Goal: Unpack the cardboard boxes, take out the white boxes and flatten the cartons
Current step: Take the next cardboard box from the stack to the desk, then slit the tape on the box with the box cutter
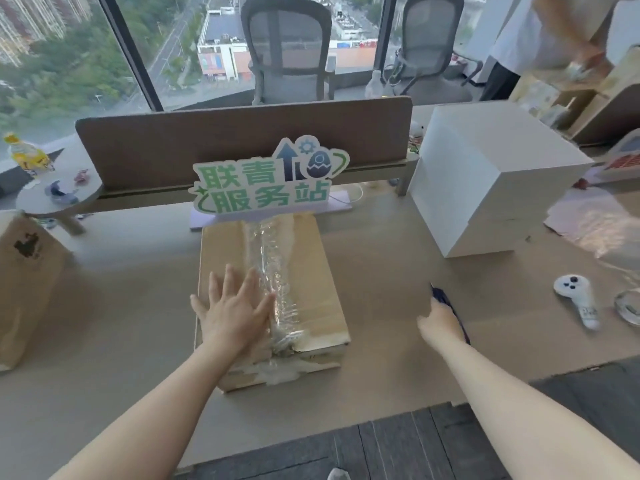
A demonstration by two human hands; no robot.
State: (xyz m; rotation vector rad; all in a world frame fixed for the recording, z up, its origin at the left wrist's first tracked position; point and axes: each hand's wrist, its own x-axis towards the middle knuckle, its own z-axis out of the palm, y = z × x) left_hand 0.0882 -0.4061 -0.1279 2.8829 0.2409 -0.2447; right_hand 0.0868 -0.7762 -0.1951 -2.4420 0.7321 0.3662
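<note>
A high-rise window looked over streets behind two mesh chairs [287, 46], and a tan surface [398, 258] stretched below it. A taped cardboard box [304, 271] lay at centre, closed, right in front of a sign [266, 178] reading "联青服务站". A large white box [485, 174] stood to the right, a paper bag [24, 282] to the left, a white controller [578, 299] near the right edge. The left hand [235, 313] pressed flat, fingers spread, on the carton top. The right hand [441, 322], well apart, gripped a dark blade-like tool [441, 296].
</note>
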